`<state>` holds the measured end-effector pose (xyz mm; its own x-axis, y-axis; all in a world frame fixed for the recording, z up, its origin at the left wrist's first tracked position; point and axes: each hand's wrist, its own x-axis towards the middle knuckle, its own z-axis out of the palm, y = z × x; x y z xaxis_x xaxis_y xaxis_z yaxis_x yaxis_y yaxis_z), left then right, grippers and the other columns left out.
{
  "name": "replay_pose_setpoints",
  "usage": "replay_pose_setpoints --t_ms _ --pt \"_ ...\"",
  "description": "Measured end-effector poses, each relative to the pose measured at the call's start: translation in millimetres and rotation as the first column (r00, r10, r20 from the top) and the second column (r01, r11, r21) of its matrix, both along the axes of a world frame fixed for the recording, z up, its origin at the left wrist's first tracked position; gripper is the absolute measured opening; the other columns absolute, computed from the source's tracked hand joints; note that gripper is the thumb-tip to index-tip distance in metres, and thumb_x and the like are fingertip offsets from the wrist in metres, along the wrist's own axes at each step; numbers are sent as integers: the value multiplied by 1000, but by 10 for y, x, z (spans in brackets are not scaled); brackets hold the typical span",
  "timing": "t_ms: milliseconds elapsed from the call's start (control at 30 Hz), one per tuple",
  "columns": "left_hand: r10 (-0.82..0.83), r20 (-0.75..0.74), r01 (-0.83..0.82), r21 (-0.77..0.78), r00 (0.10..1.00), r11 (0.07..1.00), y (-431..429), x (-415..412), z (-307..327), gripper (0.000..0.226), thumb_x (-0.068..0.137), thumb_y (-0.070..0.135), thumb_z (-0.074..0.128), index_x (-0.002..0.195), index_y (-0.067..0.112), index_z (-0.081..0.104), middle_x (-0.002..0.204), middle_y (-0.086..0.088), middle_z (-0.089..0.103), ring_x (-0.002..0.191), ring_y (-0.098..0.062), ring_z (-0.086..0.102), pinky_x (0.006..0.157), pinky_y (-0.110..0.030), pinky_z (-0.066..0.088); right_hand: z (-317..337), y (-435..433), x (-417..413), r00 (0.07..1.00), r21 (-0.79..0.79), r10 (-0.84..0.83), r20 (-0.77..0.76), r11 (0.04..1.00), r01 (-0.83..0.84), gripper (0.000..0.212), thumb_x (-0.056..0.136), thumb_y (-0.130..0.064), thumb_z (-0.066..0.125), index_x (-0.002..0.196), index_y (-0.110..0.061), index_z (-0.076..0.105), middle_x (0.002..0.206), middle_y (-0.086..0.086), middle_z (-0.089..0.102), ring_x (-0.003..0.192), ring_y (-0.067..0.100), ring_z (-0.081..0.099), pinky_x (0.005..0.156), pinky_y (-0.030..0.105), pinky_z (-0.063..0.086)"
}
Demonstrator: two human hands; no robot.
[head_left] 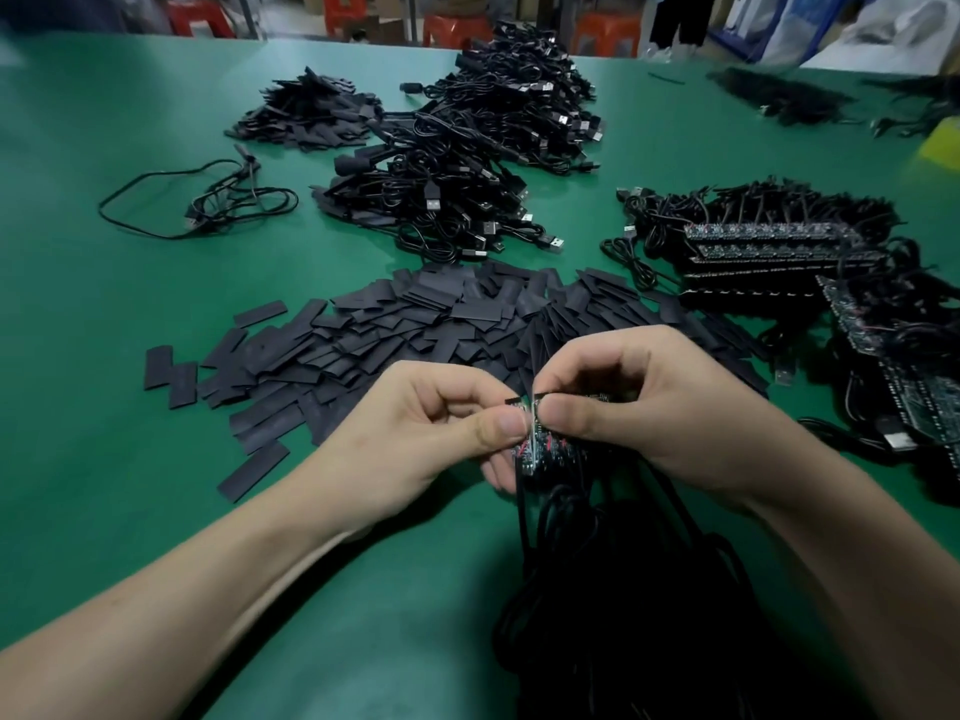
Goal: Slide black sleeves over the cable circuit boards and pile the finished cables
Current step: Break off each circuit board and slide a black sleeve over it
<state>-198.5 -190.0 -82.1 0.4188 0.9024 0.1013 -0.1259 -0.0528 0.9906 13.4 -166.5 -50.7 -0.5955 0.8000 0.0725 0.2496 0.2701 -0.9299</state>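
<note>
**Two grips pinched on one small board**

Both are closed tight. My left grip (415, 423) and my right grip (639, 402) each pinch the circuit board (535, 449) between thumb and curled fingers. The thumbs nearly meet, just on the near side of the sleeve pile (415, 314). A thin black edge shows between the thumbs; I cannot tell whether it is a sleeve's mouth. The cables (597, 589) hang from the board toward me in a dark bundle.

I judge the board light and stiff, with small parts and solder joints that could snag or bend. It is best held by its bare long edges, away from the wire end. The sleeves look flat, thin and limp, so a mouth probably has to be squeezed open before it will slide on.

Beyond the sleeve pile lies a cable heap (467, 163) with USB plugs, which I take for the finished ones. Farther beyond and to the left is a smaller sleeve heap (311, 111). Right of the sleeve pile sit stacked boards (769, 252) with their leads, and left of it one loose cable (208, 200) on the green tabletop (130, 356).

The hanging bundle may drag on the board. The sleeves overlap, so lifting one could bring others along.
</note>
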Motion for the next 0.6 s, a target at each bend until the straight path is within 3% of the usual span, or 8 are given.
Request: replay_pose_setpoints --t_ms 67,133,233,300,367,433,500,600 --pt "4 21 -5 11 1000 1000 -5 2 -5 13 79 24 71 75 13 77 61 -6 70 55 -13 67 63 -20 54 28 8 51 1000 -10 3 25 1000 -3 4 83 -33 78 82 -29 77 76 -9 74 70 0 65 67 12 48" --pt "61 33 -62 39 998 997 4 -7 9 13 77 25 74 76 13 78 62 -7 71 55 -13 67 62 -20 54 55 33 163 985 19 -57 165 998 54 13 76 -47 78 82 -35 78 75 -11 74 68 -2 64 67 16 49" --pt "206 25 -207 158 978 966 37 -67 32 8 74 23 85 74 17 80 69 -4 72 60 -11 64 59 -19 50 77 7 258 910 161 -239 339 968 194 34 73 -70 72 95 -45 77 92 -19 75 86 -5 69 81 27 52" --pt "306 -1 -295 263 952 918 69 -89 30 13 75 25 80 76 13 78 74 -5 68 64 -16 60 57 -25 45 70 -79 98 905 327 -288 313 927 181 40 78 -70 64 105 -42 76 104 -25 71 104 -2 65 90 27 50" --pt "375 -2 -356 306 927 883 87 -81 16 12 75 18 82 80 8 77 75 -3 66 67 -17 62 57 -27 45 -4 -194 -138 941 396 -253 227 906 149 35 83 -59 64 101 -32 76 99 -21 71 102 3 65 88 27 49" --pt "382 -11 -358 329 924 874 86 -81 13 11 79 18 80 78 8 77 77 3 67 68 -9 64 60 -20 47 -77 -262 -312 956 362 -237 173 918 162 23 90 -47 67 88 -25 75 87 -11 73 85 7 68 80 34 51" --pt "428 -67 -381 348 901 857 87 -113 -3 15 88 32 70 79 23 77 79 2 69 68 -12 63 60 -24 49 -88 -276 -370 971 247 -204 124 954 169 19 97 -31 67 83 -19 73 79 -7 76 75 10 71 74 35 54" --pt "635 -285 -444 515 718 733 143 -216 -47 6 91 34 72 90 30 75 81 5 69 68 -15 64 65 -35 53 1 -274 -308 986 -28 -130 -107 991 128 23 100 -27 61 82 -16 71 79 1 78 74 14 76 68 20 55"
